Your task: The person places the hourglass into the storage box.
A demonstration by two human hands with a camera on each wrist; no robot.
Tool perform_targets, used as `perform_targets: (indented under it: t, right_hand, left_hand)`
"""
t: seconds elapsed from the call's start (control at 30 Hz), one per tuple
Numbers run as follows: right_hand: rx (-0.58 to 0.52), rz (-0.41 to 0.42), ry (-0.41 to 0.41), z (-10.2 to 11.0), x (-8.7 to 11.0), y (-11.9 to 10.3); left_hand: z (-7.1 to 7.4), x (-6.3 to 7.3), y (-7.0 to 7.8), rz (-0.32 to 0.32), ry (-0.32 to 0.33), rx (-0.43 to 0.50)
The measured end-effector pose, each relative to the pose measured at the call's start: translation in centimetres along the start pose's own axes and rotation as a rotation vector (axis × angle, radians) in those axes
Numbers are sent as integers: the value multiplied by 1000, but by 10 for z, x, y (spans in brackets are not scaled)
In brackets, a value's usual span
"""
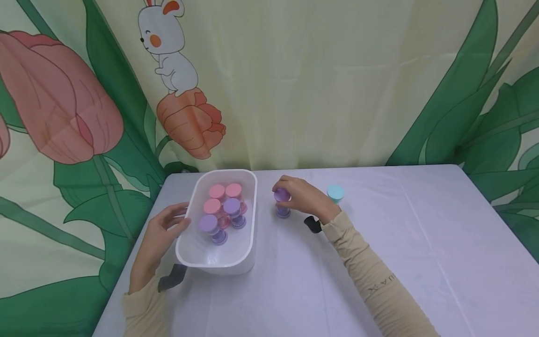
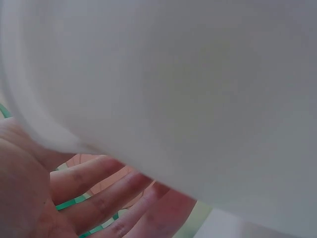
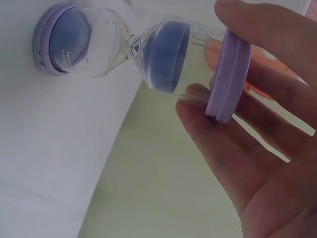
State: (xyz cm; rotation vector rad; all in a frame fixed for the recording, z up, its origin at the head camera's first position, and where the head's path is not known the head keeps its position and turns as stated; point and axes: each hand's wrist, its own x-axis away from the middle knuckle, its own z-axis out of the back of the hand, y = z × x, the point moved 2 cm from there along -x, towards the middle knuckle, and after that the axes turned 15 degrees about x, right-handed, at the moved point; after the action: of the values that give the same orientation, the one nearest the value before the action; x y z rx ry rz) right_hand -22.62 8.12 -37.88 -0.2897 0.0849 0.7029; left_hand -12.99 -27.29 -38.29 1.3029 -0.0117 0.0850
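Observation:
My right hand point(image 1: 304, 199) grips the purple cap of an hourglass point(image 3: 168, 57) between thumb and fingers. This sand timer has clear glass bulbs with dark blue-purple sand in both, and its lower cap is at the white tabletop. My left hand point(image 1: 160, 238) rests against the outer left side of a white plastic bin point(image 1: 223, 260), its fingers fairly straight in the left wrist view. Inside the bin are several hourglasses: pink ones point(image 1: 216, 192) toward the back and two purple ones, one nearer the front point(image 1: 209, 224) and one to its right point(image 1: 232, 206).
A teal-capped hourglass point(image 1: 335, 193) stands behind my right wrist, partly hidden. The white-covered table point(image 1: 400, 234) extends to the right. A curtain point(image 1: 311, 93) printed with tulips, a rabbit and a carrot hangs behind it. Dark wrist-mounted pieces point(image 1: 172, 277) show beneath both wrists.

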Motion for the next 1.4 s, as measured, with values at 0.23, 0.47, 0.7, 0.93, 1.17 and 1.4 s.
perform_targets:
  t: [0.23,0.47,0.7,0.93,1.17,1.4]
  right_hand:
    - [16,19,22,-2,0,2]
    - [35,54,51,6,0,-3]
    - [51,85,105,22,0,-12]
    - [58,103,127,34,1,-19]
    - [53,107,138,43,3,-23]
    - [60,128,159,53,5,-29]
  left_hand:
    - [-1,0,0,-10,-1,-2]
    - [-1,1,0,-26,-5,1]
    - [-1,0,1,-19,-3,-3]
    - [0,-1,0,-10,-1,-11]
    - [-1,-2,0,-14,-10,-10]
    - [-1,-1,1,-18,-6,-14]
